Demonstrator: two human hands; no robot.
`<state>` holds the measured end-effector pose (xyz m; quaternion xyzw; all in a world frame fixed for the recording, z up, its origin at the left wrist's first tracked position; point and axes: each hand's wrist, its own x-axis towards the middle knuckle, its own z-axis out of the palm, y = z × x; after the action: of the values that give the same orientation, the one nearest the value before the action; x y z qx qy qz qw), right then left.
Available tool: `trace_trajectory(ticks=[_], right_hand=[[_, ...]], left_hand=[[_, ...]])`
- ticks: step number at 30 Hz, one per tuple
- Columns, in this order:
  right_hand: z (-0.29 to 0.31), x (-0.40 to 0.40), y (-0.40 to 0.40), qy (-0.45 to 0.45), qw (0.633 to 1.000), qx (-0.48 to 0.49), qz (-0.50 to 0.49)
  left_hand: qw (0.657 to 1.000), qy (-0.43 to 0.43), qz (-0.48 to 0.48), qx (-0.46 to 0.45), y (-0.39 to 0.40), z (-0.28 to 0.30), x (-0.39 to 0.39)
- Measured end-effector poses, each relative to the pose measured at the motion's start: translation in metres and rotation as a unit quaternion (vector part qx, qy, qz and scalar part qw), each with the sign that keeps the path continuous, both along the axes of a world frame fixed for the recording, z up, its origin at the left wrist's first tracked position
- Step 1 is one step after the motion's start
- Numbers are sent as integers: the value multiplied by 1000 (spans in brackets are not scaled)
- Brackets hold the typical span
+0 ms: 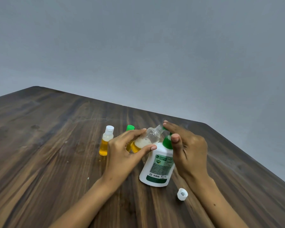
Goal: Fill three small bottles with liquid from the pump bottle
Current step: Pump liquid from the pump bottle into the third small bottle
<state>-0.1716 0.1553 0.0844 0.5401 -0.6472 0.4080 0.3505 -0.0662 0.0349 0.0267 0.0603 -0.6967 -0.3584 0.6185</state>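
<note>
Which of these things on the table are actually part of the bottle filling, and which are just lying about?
In use: pump bottle, open small bottle in the left hand, right hand on the pump, white-capped bottle, green-capped bottle, loose cap.

Lying about: nothing but the table.

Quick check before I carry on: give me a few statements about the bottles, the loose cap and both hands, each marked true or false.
1. The left hand holds an uncapped small bottle tilted toward the pump nozzle. True.
2. The right hand grips the white body of the pump bottle. False: its straight fingers lie over the green pump head; the body is ungripped.
3. A loose white cap lies on the table near the right forearm. True.
4. The white-capped small bottle is empty. False: it holds yellow liquid.
5. The green-capped bottle lies on its side. False: it stands behind the left hand.
</note>
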Motion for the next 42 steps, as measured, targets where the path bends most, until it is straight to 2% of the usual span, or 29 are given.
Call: trace_trajectory(ticks=[6, 13, 18, 24, 29, 35, 42], right_hand=[[2, 1, 3, 1, 1000, 20, 0], [-6, 1, 8, 56, 996, 60, -39], [15, 0, 8, 63, 994, 80, -29], [0, 3, 6, 42, 997, 56, -31], [12, -3, 9, 52, 995, 81, -19], [-4, -1, 6, 48, 997, 49, -31], [9, -6, 6, 33, 998, 47, -1]], left_hand=[[1000, 4, -4, 4, -1, -1, 0], [1000, 1, -5, -3, -1, -1, 0], [1000, 5, -8, 10, -2, -3, -1], [1000, 1, -3, -1, -1, -1, -1], [1000, 1, -6, 0, -1, -2, 1], [1000, -2, -5, -8, 0, 1, 1], [1000, -1, -5, -6, 0, -1, 1]])
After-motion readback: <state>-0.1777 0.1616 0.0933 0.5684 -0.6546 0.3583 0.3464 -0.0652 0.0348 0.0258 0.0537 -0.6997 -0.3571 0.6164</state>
